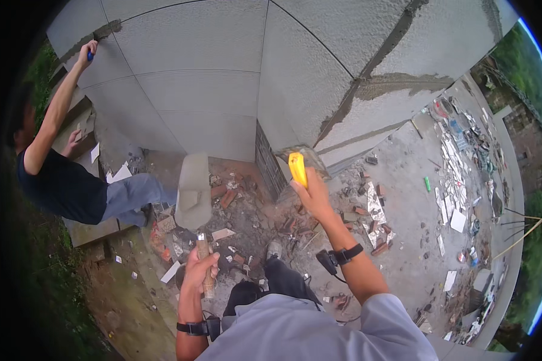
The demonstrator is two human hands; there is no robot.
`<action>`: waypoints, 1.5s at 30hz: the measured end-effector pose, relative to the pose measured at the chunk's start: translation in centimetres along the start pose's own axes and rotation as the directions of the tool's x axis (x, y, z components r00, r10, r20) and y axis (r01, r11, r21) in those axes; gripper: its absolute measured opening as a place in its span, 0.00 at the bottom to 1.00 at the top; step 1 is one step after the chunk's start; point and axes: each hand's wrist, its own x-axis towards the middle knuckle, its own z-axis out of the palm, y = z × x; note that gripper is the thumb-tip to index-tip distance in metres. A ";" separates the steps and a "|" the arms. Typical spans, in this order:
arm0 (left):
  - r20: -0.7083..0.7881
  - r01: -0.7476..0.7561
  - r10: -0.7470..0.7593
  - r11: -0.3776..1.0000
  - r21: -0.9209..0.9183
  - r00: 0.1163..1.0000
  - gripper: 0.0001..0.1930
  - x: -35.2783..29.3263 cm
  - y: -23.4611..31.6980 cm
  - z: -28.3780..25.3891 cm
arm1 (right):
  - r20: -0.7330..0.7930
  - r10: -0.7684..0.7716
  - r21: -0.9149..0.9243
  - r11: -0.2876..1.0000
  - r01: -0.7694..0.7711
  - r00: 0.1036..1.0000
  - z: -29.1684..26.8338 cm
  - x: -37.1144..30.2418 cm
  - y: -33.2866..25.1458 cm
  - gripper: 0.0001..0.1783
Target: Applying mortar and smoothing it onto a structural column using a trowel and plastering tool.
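My left hand (197,272) is wrapped round the wooden handle of a broad trowel (194,174). Its long, rounded grey blade points away from me and carries a lump of wet mortar (190,200). Further out and to the right, my right hand (312,194) grips a yellow-handled float (296,168). The float's plate, smeared with grey, is at the low corner of the wall; whether it touches the wall I cannot tell. Dark mortar bands (367,75) run along the joints of the grey wall panels (319,66) above it.
At the left a co-worker (63,186) reaches up to a wall joint with a blue-handled tool (90,55). Broken bricks (227,198) and tile pieces (374,204) litter the concrete floor. More debris (454,162) lies along the curved ledge at the right, near thin poles (527,230).
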 end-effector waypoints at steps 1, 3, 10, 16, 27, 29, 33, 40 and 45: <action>0.000 0.003 -0.003 1.000 -0.003 1.000 0.12 0.0 -0.1 -0.3 | -0.033 -0.034 -0.064 0.997 0.032 0.999 -1.7 -0.7 0.1 0.19; -0.006 0.037 -0.037 0.999 0.000 0.999 0.12 0.0 -0.5 -1.0 | -0.025 -0.035 -0.155 0.987 0.030 0.999 -4.7 -1.1 0.5 0.18; 0.052 0.043 -0.042 0.999 -0.002 0.998 0.12 0.5 -1.6 -1.7 | 0.077 -0.008 -0.476 0.878 0.044 0.997 -0.8 0.9 3.0 0.18; 0.062 0.056 -0.058 0.998 0.023 0.996 0.13 0.3 -1.0 0.0 | 0.253 0.122 -0.505 0.863 0.023 0.960 5.9 0.4 6.0 0.20; 0.083 0.098 -0.095 0.994 -0.041 0.992 0.13 0.7 -2.7 -0.7 | 0.125 -0.009 -0.647 0.757 0.088 0.992 -6.9 2.9 -1.4 0.19; 0.085 0.096 -0.093 0.995 -0.037 0.992 0.13 0.7 -2.8 -0.9 | 0.243 0.043 -0.675 0.725 0.137 0.969 -3.9 3.7 -0.9 0.18; 0.106 0.084 -0.080 0.996 -0.041 0.991 0.13 0.3 -2.7 -0.4 | 0.287 0.098 -0.675 0.727 0.128 0.953 5.5 3.5 5.3 0.20; 0.006 0.103 -0.103 0.994 -0.036 0.995 0.13 -0.7 -3.7 -2.0 | 0.448 0.179 -0.635 0.753 0.171 0.876 8.1 0.4 5.2 0.29; 0.089 0.110 -0.102 0.989 -0.097 0.991 0.13 0.1 -4.0 -3.4 | 0.401 0.251 -0.723 0.678 0.135 0.881 -0.1 1.0 2.4 0.27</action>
